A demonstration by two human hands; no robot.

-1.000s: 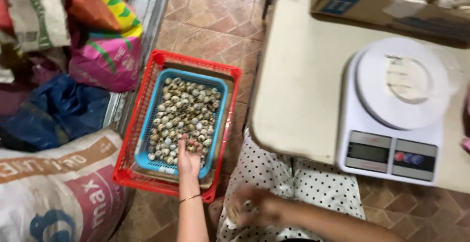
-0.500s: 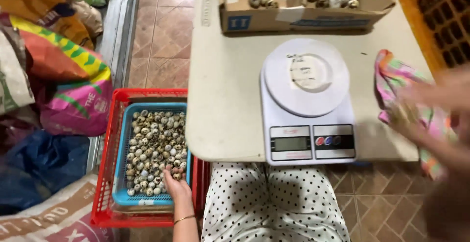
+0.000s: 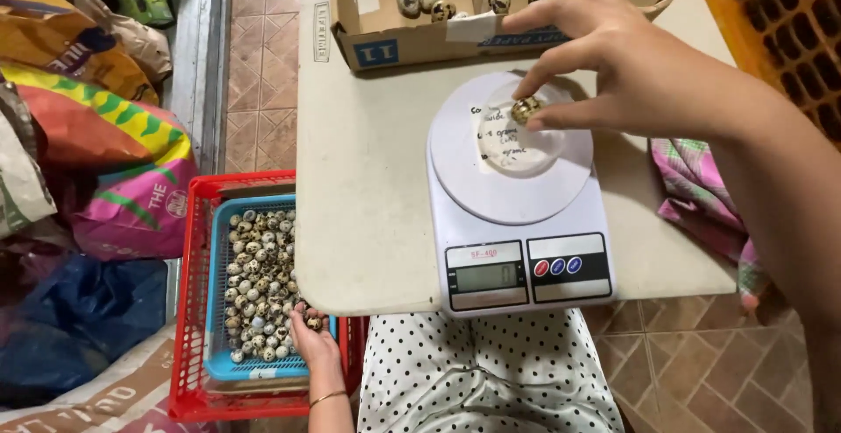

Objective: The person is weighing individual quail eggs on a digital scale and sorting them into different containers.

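Note:
My right hand pinches a small speckled egg just above the round plate of a white kitchen scale on the table. My left hand reaches down beside my lap into a blue tray full of several speckled eggs, with its fingers curled on an egg at the tray's near right edge. The blue tray sits inside a red plastic basket on the floor.
A cardboard box with more speckled eggs stands at the table's far side. A pink and green cloth lies at the right edge, and an orange crate is beyond it. Colourful sacks crowd the floor at left.
My right hand has come in from the right edge and now holds an egg over the scale plate. My left hand stays in the blue tray. The view has shifted right.

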